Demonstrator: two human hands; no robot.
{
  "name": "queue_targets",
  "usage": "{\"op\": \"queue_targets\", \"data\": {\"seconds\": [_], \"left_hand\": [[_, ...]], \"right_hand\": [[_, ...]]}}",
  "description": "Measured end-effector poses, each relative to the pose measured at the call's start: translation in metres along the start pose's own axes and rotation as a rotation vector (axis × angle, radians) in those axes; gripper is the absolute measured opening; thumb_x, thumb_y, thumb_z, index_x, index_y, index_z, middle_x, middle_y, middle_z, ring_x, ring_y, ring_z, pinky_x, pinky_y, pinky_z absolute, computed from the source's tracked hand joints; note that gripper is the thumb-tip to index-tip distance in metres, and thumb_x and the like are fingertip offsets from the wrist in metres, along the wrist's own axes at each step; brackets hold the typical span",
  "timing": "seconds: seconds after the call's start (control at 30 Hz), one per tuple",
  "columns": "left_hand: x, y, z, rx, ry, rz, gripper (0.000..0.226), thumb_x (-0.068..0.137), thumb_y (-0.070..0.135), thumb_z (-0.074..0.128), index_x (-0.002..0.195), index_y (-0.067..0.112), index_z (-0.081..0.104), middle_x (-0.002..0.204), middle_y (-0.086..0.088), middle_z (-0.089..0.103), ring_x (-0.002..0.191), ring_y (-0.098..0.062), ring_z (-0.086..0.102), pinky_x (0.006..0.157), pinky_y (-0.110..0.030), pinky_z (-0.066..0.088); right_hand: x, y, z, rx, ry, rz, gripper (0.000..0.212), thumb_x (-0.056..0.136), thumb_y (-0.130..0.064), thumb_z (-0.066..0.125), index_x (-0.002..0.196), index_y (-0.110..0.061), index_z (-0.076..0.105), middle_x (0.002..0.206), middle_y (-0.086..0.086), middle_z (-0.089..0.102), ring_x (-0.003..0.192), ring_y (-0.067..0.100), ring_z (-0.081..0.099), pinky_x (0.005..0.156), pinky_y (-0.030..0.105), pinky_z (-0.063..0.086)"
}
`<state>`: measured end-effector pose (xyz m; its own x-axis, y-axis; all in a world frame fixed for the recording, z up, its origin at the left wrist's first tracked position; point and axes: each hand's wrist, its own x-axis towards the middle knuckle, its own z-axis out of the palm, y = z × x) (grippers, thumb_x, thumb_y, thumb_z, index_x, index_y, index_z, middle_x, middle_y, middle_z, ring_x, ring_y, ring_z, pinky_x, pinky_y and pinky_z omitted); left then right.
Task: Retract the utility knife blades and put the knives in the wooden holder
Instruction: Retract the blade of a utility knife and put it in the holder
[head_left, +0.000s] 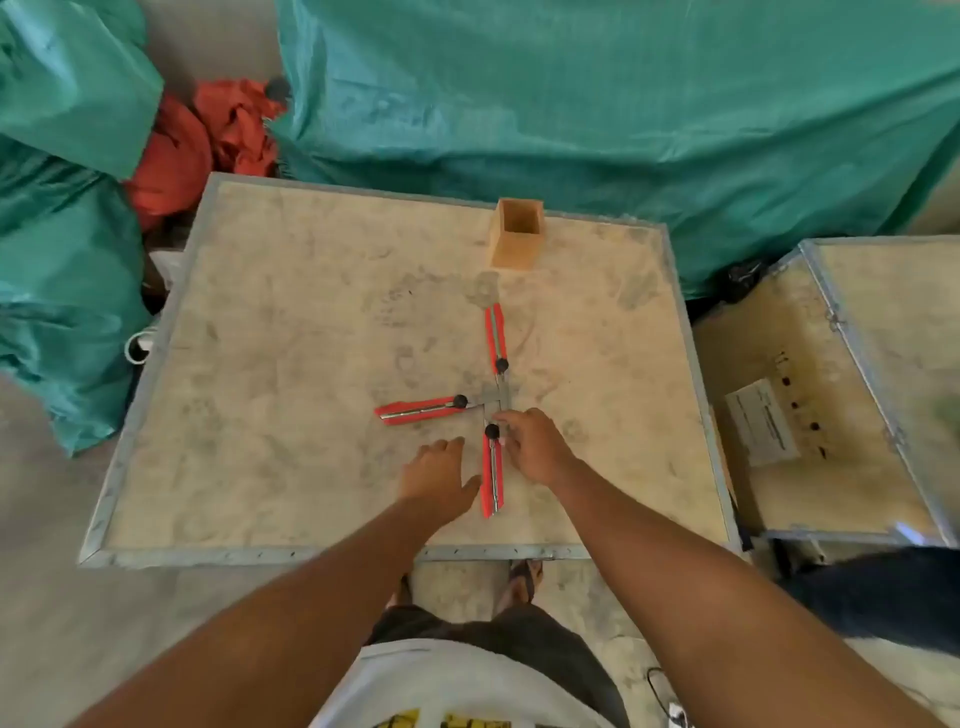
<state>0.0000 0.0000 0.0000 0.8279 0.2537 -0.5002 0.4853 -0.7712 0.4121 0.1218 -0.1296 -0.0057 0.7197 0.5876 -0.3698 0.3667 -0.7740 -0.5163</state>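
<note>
Nothing is done yet: all three knives, the near knife (492, 475), left knife (418, 409) and far knife (496, 336), lie blades-out mid-worktop (291, 332), the wooden holder (517, 235) empty at twelve o'clock, while left hand (439, 480) and right hand (535, 447) flank the near one, fingers loosely spread, gripping nothing.

White shirt (441, 686) with yellow print, dark shorts (519, 639), sandals (524, 577)

Soft, even daylight fills the scene, with no glare. The wooden holder (517, 233) throws only a faint, short shadow toward the viewer. Around it detail is slightly soft and smeared; far from it, toward the frame edges, straight lines bow from wide-angle distortion.
</note>
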Motion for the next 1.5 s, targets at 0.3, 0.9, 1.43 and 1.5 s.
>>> {"op": "queue_targets", "data": {"seconds": [0.3, 0.9, 1.43, 1.5], "left_hand": [[0.009, 0.038, 0.024, -0.267, 0.018, -0.173, 0.028, 0.087, 0.025, 0.057, 0.113, 0.029, 0.067, 0.098, -0.002, 0.057, 0.083, -0.025, 0.065, 0.076, -0.037, 0.058], [-0.008, 0.057, 0.036, -0.733, 0.085, -0.363, 0.041, 0.088, -0.003, 0.060, 0.124, 0.015, 0.067, 0.103, -0.002, 0.073, 0.085, -0.013, 0.068, 0.070, -0.020, 0.056], [-0.041, 0.030, 0.002, -0.851, 0.127, -0.145, 0.052, 0.085, -0.006, 0.067, 0.127, 0.024, 0.066, 0.107, 0.009, 0.071, 0.091, -0.004, 0.067, 0.083, -0.024, 0.059], [-0.037, 0.030, -0.004, -0.875, 0.151, -0.124, 0.053, 0.084, -0.005, 0.070, 0.128, 0.025, 0.066, 0.108, 0.007, 0.073, 0.095, -0.009, 0.069, 0.084, -0.028, 0.061]], "right_hand": [[0.011, 0.010, -0.001, 0.134, -0.063, 0.033, 0.037, 0.089, -0.006, 0.070, 0.126, -0.012, 0.070, 0.109, 0.016, 0.073, 0.101, 0.027, 0.067, 0.091, 0.023, 0.046], [0.012, 0.018, 0.004, 0.357, -0.132, 0.182, 0.020, 0.087, -0.014, 0.074, 0.107, -0.016, 0.074, 0.112, 0.004, 0.075, 0.105, 0.019, 0.069, 0.100, 0.035, 0.054], [-0.013, -0.004, -0.014, 0.567, -0.074, 0.158, 0.017, 0.091, -0.018, 0.073, 0.107, -0.019, 0.071, 0.098, -0.002, 0.071, 0.096, 0.020, 0.070, 0.081, 0.043, 0.064], [-0.009, -0.011, -0.025, 0.588, -0.046, 0.135, 0.017, 0.091, -0.016, 0.072, 0.108, -0.019, 0.071, 0.103, 0.001, 0.072, 0.098, 0.021, 0.070, 0.080, 0.043, 0.064]]}}
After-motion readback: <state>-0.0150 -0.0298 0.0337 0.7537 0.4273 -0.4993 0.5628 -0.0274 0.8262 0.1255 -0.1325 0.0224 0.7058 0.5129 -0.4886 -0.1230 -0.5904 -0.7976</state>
